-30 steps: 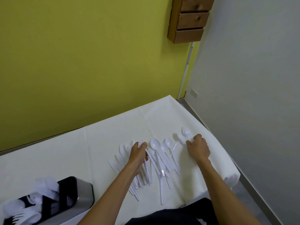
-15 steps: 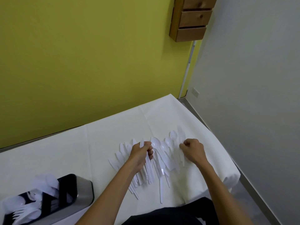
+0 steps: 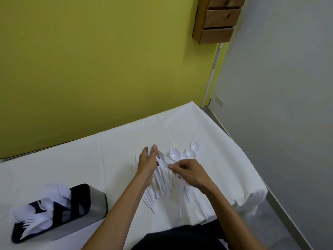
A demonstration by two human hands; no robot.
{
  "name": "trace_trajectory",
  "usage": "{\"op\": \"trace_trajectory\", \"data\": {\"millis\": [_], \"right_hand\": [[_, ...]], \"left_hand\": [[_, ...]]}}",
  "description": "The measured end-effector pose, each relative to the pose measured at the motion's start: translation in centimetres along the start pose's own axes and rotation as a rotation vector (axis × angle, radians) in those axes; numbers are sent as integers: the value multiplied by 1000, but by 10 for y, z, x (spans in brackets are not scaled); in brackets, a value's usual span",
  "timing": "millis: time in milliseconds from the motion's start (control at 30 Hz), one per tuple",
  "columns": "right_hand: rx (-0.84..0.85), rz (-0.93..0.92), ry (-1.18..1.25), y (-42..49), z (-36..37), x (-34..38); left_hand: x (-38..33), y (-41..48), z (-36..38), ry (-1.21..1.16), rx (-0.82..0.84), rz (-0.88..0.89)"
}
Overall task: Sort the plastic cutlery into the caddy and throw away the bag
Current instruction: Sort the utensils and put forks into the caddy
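Note:
Loose white plastic cutlery (image 3: pixel 163 186) lies in a fan on the white table (image 3: pixel 72 168), with several spoons (image 3: pixel 174 153) at its far right. My left hand (image 3: pixel 147 162) grips a bunch of forks and handles, lifted slightly. My right hand (image 3: pixel 187 171) is beside it, its fingers pinched on cutlery handles in the same bunch. A black and steel caddy (image 3: pixel 97 199) stands at the near left, holding forks (image 3: pixel 34 226) and spoons. No bag is in view.
A yellow wall runs behind the table and a grey wall to the right. A wooden drawer unit (image 3: pixel 218 18) hangs high on the wall. The table's right edge (image 3: pixel 252 170) drops to the floor.
My right hand has moved left from the far spoons to the bunch in my left hand. My left hand has closed on cutlery and lifted it a little.

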State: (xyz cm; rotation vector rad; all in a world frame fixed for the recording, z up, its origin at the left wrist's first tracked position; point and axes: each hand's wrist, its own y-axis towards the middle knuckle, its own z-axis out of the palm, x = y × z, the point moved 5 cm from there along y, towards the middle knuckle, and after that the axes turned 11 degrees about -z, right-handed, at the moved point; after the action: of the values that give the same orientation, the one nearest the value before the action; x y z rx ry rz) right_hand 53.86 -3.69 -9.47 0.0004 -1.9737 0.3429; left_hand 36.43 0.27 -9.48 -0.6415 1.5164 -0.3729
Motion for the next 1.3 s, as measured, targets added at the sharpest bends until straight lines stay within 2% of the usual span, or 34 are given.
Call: {"op": "trace_trajectory", "data": {"millis": [133, 300, 367, 500, 600, 700, 800, 900, 1000, 1200, 1300], "right_hand": [[-393, 41, -255, -3, -20, -26], [-269, 82, -516, 8, -6, -36], [-274, 87, -560, 11, -12, -32], [-360, 208, -562, 8, -31, -34], [-364, 189, -550, 8, -32, -33], [-234, 121, -563, 9, -19, -31], [-262, 185, -561, 4, -21, -35], [-393, 135, -420, -6, -17, -21], [-450, 71, -143, -21, 14, 6], [-327, 305, 640, -37, 100, 32], [-236, 294, 772, -34, 125, 49]], "left_hand": [[8, -2, -30, -126, -150, -59], [23, -13, -49, -290, -131, -159], [24, -22, -50, -403, -83, -185], [23, -37, -56, -549, 19, -203], [24, -39, -58, -548, 43, -192], [19, -43, -59, -485, 31, -163], [11, -47, -62, -449, 39, -159], [3, -49, -68, -515, 92, -185], [0, -49, -71, -594, 124, -208], [-5, -51, -67, -663, 41, -206], [-6, -63, -68, -671, -14, -164]]}}
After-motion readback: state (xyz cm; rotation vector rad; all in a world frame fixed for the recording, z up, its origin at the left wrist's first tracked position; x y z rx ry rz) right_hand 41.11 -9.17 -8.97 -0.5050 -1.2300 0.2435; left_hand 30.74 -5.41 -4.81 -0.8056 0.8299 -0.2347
